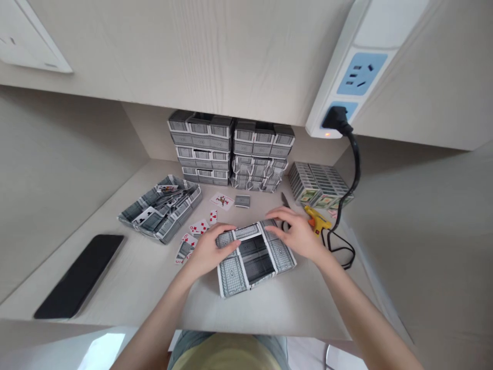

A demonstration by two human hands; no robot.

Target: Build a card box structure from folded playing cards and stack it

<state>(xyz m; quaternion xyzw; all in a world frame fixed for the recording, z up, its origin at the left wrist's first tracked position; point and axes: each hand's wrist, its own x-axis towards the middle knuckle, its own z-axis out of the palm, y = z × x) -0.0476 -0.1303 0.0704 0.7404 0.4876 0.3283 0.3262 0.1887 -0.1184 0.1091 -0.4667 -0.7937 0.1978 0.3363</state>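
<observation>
A box built of playing cards, patterned backs outward, lies on the desk in front of me, with a rectangular opening in its top. My left hand grips its far left corner, thumb on the top face and fingers over the back edge. At the far right corner, my right hand holds the box between thumb and fingers, the fingers partly spread. Just left of the box are loose cards. A joker card and a small stack of cards lie behind it.
Stacked card boxes stand at the back. An open card tray and a black phone are on the left. To the right lie packed card decks, a yellow glue gun, scissors and a cable from the power strip.
</observation>
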